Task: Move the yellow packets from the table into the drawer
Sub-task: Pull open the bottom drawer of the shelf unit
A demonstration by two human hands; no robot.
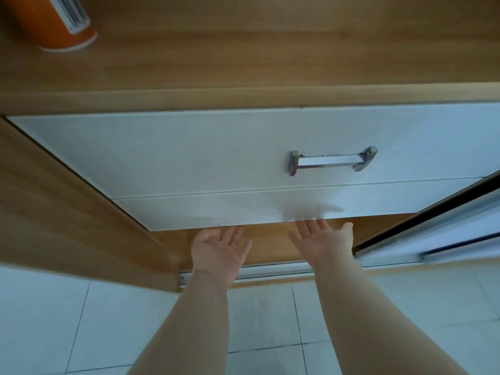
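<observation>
A white drawer front point(189, 158) with a chrome bar handle point(331, 161) sits below the wooden table top point(243, 50); it looks closed. Both my hands reach under its lower edge, palms up. My left hand point(220, 249) has its fingertips at the bottom edge of the white panel. The fingers of my right hand point(323, 239) are straight, their tips hidden under that edge, with the thumb out to the right. Neither hand holds anything. No yellow packets are in view.
An orange cylindrical container point(51, 20) with a white label stands at the back left of the table top. A wooden side panel point(67, 226) is on the left, a white sliding door point(433, 234) on the right, and white floor tiles point(81, 320) below.
</observation>
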